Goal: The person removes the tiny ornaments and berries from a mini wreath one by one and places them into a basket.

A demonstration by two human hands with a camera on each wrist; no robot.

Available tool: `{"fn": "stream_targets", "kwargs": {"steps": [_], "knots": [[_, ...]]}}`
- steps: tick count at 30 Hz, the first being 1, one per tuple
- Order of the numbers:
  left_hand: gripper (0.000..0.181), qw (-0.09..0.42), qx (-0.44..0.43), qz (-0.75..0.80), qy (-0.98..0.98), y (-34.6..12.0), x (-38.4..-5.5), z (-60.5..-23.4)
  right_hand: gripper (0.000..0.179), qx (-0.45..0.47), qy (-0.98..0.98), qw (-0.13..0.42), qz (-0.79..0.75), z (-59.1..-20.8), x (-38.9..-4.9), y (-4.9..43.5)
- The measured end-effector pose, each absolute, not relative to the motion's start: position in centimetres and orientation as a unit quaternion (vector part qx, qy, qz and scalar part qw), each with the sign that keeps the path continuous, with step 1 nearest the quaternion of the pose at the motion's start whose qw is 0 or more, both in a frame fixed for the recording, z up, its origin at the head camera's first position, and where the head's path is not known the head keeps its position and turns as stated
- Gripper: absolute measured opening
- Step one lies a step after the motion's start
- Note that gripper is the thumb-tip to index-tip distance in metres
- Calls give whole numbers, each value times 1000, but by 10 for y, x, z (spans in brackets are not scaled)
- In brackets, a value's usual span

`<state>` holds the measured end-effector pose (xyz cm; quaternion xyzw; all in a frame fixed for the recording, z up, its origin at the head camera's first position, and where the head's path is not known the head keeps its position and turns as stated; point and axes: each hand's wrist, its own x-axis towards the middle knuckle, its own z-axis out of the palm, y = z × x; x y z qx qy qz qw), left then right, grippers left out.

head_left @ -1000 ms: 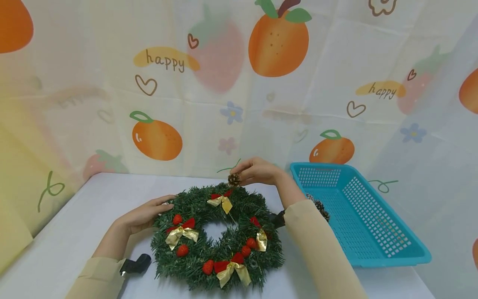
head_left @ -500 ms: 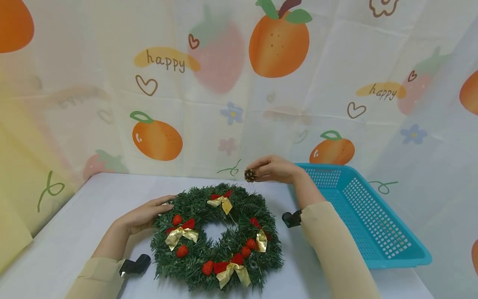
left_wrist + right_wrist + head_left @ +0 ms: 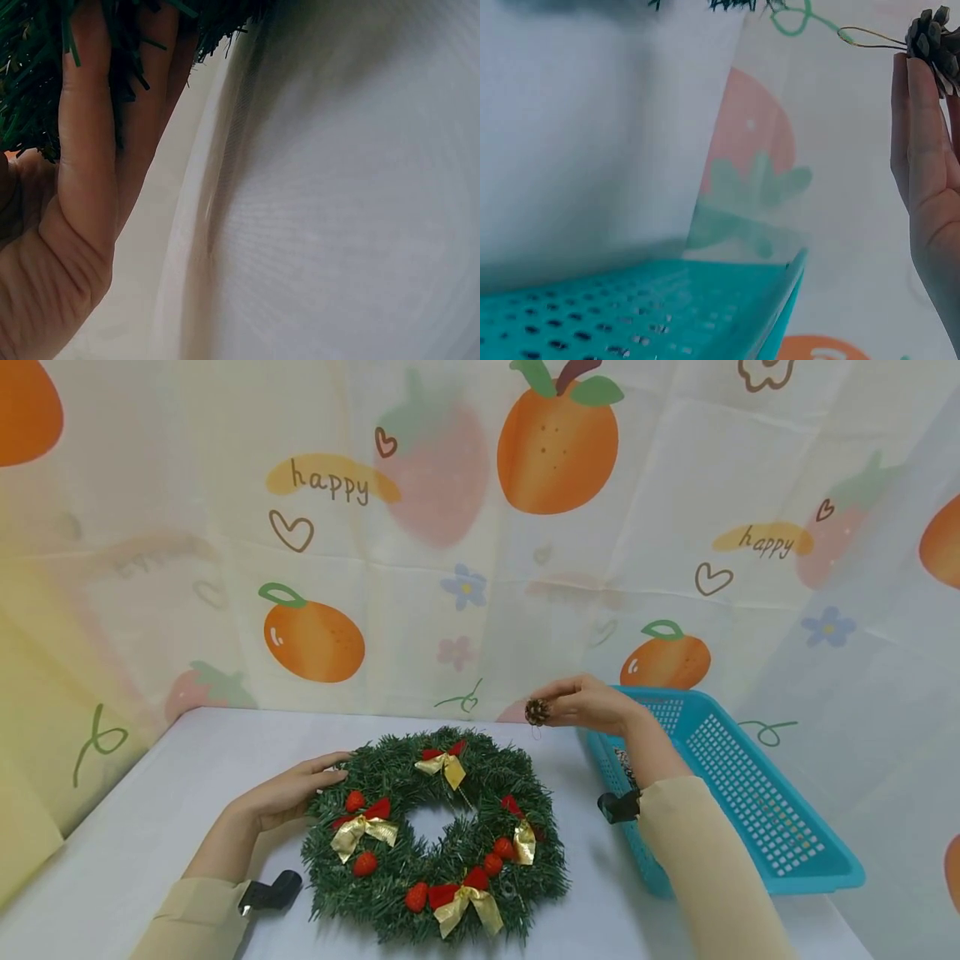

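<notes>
At the counter's (image 3: 225,752) left, the left hand (image 3: 292,787) lies with nearly straight fingers against the wreath (image 3: 517,777), seemingly steadying it; the wreath, with its bows and berries, rests around the middle, towards the near edge. Right of it, the right hand (image 3: 588,703) pinches a pine cone (image 3: 537,712) by its fingertips, held up near the far edge, apart from the wreath, its wire loop (image 3: 879,46) hanging free. Along the right edge stands the basket (image 3: 750,785), the right arm reaching across its left side. The step in hand looks like taking the cone from wreath to basket; the next move probably calls for keeping the pinch, clearing the rim and letting go low inside. Compared with a second ago, when the cone was at the wreath's far side, it is well to the right, while left hand and wreath are unchanged.
</notes>
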<state>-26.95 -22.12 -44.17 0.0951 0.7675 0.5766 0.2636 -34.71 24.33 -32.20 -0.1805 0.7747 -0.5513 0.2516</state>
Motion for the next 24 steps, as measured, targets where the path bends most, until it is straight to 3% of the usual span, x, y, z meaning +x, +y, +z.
{"fn": "stream_targets", "kwargs": {"steps": [17,24], "knots": [[72,262,93,572,772,-221,-270,-442,48,-155,766,211,-587,-314,-338,303],[72,262,91,567,776,-221,-270,-442,41,-161,774,196,-580,-315,-330,328]]}}
